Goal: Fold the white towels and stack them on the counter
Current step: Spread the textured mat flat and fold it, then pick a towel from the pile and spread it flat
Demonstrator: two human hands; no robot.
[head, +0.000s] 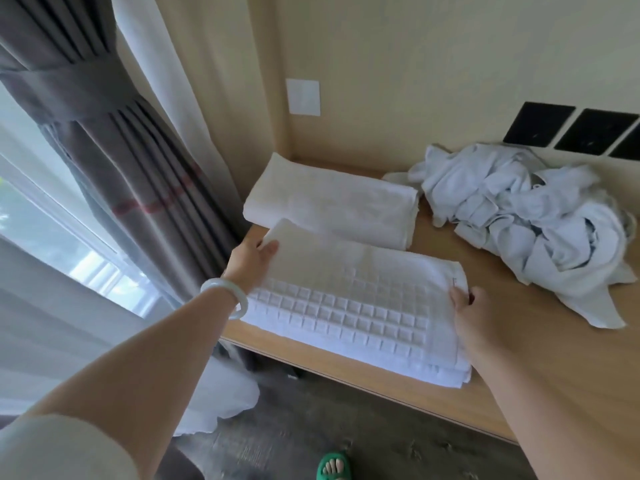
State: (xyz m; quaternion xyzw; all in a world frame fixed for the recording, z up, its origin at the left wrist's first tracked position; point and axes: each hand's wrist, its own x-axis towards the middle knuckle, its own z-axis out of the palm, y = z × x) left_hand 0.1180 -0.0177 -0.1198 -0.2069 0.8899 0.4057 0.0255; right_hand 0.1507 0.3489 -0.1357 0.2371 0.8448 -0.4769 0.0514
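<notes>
Guest room or bedroom, built-in light wooden desk (502, 341) against a cream wall, grey pleated curtain (114, 161) tied back beside a sheer white drape (162, 81), window (52, 237), black square wall sockets (538, 123), grey carpet (294, 427).

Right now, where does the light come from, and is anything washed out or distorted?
Head view: daylight comes from the window at left, overexposed; the far folded towel looks washed out, its pattern faint; the wide lens stretches the forearms and tilts the counter edge.
</notes>
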